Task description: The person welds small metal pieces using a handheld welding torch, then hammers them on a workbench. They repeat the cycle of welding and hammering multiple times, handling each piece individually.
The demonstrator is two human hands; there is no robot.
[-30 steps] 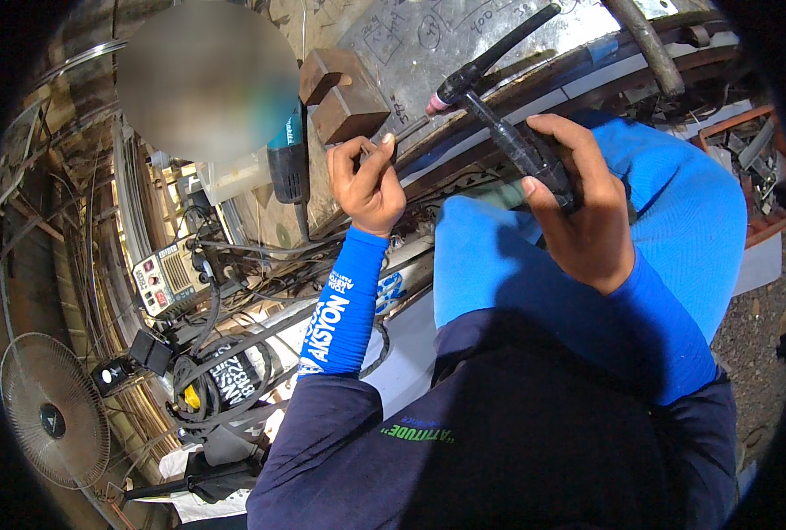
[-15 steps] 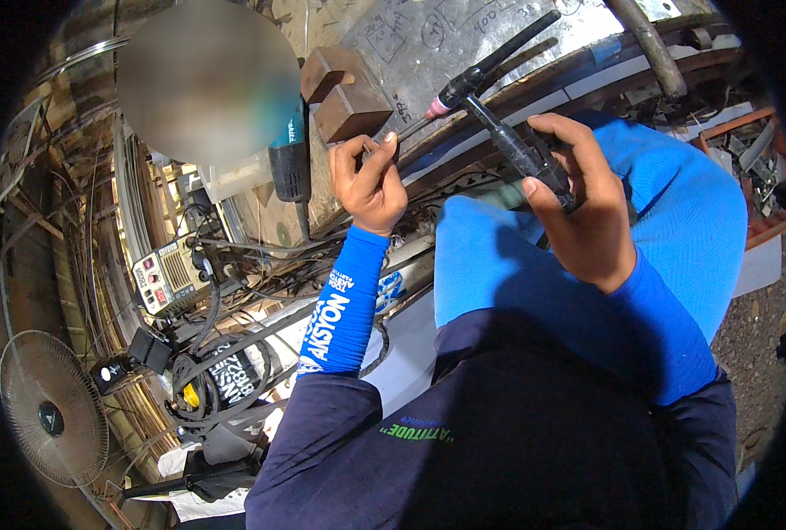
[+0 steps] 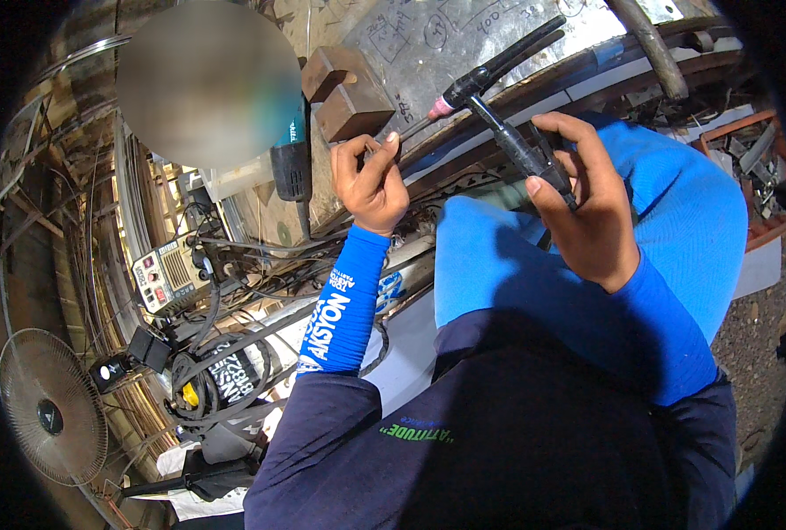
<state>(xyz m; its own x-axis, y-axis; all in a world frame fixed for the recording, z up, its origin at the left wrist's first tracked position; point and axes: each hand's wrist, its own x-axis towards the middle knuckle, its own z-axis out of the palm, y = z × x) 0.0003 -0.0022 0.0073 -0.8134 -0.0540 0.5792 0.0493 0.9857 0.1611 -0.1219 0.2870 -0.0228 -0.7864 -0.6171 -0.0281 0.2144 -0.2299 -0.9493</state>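
Observation:
A black TIG welding torch point(image 3: 508, 132) rests in my right hand point(image 3: 592, 208), its handle gripped between thumb and fingers. The torch has a pink nozzle point(image 3: 442, 108) pointing left and a long black back cap reaching up to the right. My left hand point(image 3: 369, 185) is closed in a pinch round a thin metal rod point(image 3: 421, 129). That rod runs from my fingertips toward the nozzle; whether its end touches the nozzle I cannot tell. Beneath the torch lies a grey metal sheet point(image 3: 393, 62) with handwritten marks.
Beyond my left hand stand a brown steel block point(image 3: 349, 110) with a notch and a teal-and-black power tool point(image 3: 291, 168). To the left are a welding machine point(image 3: 170, 276), coiled cables point(image 3: 200, 389) and a fan point(image 3: 53, 415). A scrap bin point(image 3: 759, 168) stands right.
The torch in my right hand has shifted very slightly to the right. My left hand keeps its pinch on the rod, almost in the same place.

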